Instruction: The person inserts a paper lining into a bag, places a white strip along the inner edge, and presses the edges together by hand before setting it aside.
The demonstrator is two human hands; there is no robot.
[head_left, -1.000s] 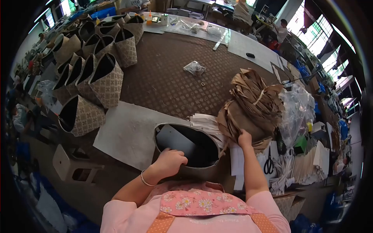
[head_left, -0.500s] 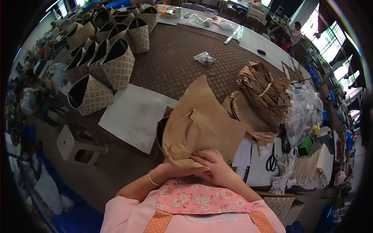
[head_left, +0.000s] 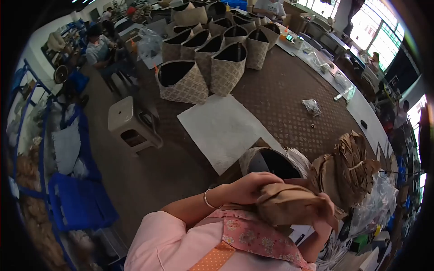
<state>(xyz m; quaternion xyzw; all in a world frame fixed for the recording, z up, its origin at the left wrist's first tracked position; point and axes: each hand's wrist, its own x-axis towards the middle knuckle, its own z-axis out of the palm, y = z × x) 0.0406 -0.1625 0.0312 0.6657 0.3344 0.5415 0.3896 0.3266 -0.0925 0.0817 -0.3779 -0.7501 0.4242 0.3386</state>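
Note:
A crumpled piece of brown paper [head_left: 289,205] is bunched up close to the chest. My left hand [head_left: 253,186] is closed on its upper left side, and a bracelet circles that wrist. On the paper's right side, my right hand [head_left: 326,214] grips it with curled fingers, partly hidden by the folds. Just beyond the paper stands a patterned bag [head_left: 249,159] with a dark, open mouth. More brown paper, tied in a bundle [head_left: 355,169], lies to the right of it.
Patterned bags [head_left: 228,74] stand grouped at the table's far left. White board [head_left: 221,131] lies in front of them. A small plastic packet [head_left: 311,107] rests on the brown table covering. Left of the table is a stool [head_left: 131,119]; a seated person [head_left: 100,52] is beyond it.
The view has swung left. The brown paper, earlier spread broad over the bag, is now bunched near the chest. The bag's mouth is uncovered, and my hands have moved apart to the paper's two sides.

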